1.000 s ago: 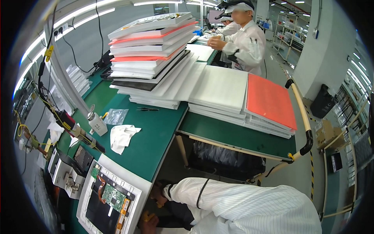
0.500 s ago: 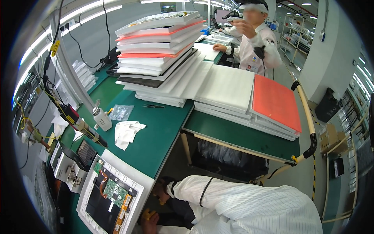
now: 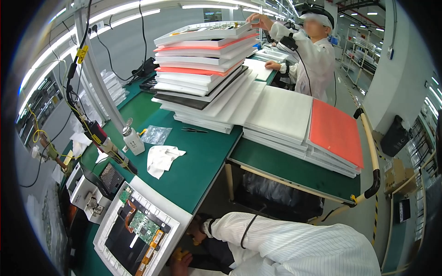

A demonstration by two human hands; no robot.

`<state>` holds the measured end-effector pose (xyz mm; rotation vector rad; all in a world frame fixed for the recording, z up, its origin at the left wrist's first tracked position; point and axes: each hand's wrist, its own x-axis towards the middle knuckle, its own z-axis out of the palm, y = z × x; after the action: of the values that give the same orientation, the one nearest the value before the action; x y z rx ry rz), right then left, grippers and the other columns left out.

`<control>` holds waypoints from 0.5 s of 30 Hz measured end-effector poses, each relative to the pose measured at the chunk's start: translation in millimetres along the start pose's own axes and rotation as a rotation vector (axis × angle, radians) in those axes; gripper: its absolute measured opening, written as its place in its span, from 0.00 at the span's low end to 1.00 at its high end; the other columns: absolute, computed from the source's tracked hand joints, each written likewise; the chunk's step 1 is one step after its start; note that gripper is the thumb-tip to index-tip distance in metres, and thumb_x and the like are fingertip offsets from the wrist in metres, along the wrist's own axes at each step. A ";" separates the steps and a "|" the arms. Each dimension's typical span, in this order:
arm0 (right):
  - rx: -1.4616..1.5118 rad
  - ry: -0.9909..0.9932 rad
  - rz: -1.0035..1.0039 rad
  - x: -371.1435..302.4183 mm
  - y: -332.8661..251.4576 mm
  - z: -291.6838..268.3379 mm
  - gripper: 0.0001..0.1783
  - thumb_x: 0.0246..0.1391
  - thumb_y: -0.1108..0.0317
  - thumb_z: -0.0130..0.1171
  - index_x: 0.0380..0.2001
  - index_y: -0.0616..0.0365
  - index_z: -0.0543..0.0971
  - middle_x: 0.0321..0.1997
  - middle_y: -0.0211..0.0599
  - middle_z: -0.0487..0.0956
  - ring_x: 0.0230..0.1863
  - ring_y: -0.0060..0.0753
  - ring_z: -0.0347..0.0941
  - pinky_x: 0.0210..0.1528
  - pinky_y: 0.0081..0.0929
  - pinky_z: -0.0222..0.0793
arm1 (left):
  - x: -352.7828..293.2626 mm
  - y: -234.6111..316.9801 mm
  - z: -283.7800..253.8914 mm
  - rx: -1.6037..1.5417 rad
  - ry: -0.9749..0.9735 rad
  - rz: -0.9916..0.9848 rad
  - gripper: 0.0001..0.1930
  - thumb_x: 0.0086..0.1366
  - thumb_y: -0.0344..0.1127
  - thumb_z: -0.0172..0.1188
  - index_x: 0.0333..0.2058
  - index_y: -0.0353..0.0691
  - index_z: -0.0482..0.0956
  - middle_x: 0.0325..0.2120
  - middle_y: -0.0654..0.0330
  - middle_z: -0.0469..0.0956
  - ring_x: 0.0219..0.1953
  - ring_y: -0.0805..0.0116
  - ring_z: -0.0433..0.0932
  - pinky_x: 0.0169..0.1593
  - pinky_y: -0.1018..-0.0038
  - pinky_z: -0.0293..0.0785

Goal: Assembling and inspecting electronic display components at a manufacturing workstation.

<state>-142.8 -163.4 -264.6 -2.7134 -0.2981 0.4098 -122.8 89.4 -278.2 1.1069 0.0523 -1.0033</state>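
Note:
Low beside the bench edge, in shadow, is my right hand [image 3: 198,231], with a yellow cover on a fingertip. Just below it my left hand [image 3: 181,263] also shows yellow fingertip covers. Both hands sit off the bench, and what their fingers do is mostly hidden. Left of them, an opened display panel [image 3: 120,248] lies in a white foam tray [image 3: 156,205]. A green circuit board [image 3: 144,228], an orange-brown ribbon cable [image 3: 129,216] and a strip of orange tape [image 3: 152,248] show on the panel. Neither hand touches the panel.
A tall stack of foam trays [image 3: 202,60] stands at the back, lower stacks [image 3: 276,108] to its right. A co-worker [image 3: 317,60] touches the top tray. A white cloth [image 3: 162,160], pump bottle [image 3: 133,140], tweezers [image 3: 194,130] and electric screwdriver [image 3: 103,142] are near the panel.
The co-worker's raised hand has gone from near the head to the top tray's edge. My view has swung slightly left, shifting things rightward. My hands stay low beside the bench.

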 end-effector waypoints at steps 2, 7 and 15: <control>-0.006 0.031 -0.015 -0.5 3.0 0.7 0.29 0.35 0.49 0.58 0.40 0.56 0.77 0.47 0.52 0.71 0.50 0.52 0.66 0.50 0.44 0.62 | -0.7 -0.4 0.7 0.035 -0.004 0.027 0.28 0.61 0.41 0.55 0.57 0.37 0.59 0.50 0.46 0.67 0.51 0.52 0.68 0.55 0.58 0.63; 0.019 -0.063 0.005 8.1 7.0 5.7 0.31 0.33 0.47 0.60 0.40 0.55 0.77 0.48 0.51 0.71 0.50 0.52 0.66 0.51 0.43 0.62 | 0.5 -2.2 -1.5 0.019 -0.036 0.025 0.28 0.61 0.41 0.54 0.57 0.37 0.58 0.50 0.46 0.66 0.51 0.52 0.67 0.55 0.59 0.63; -0.043 0.035 0.026 -1.6 -1.1 -3.1 0.33 0.32 0.45 0.60 0.42 0.55 0.77 0.49 0.50 0.71 0.51 0.50 0.65 0.52 0.43 0.61 | 2.5 -6.7 -12.1 -0.065 -0.053 0.033 0.28 0.61 0.39 0.54 0.57 0.36 0.58 0.51 0.45 0.66 0.51 0.52 0.68 0.55 0.59 0.63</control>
<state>-143.5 -163.9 -261.1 -2.7659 -0.2657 0.3664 -120.8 96.5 -290.2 1.0179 0.0235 -0.9942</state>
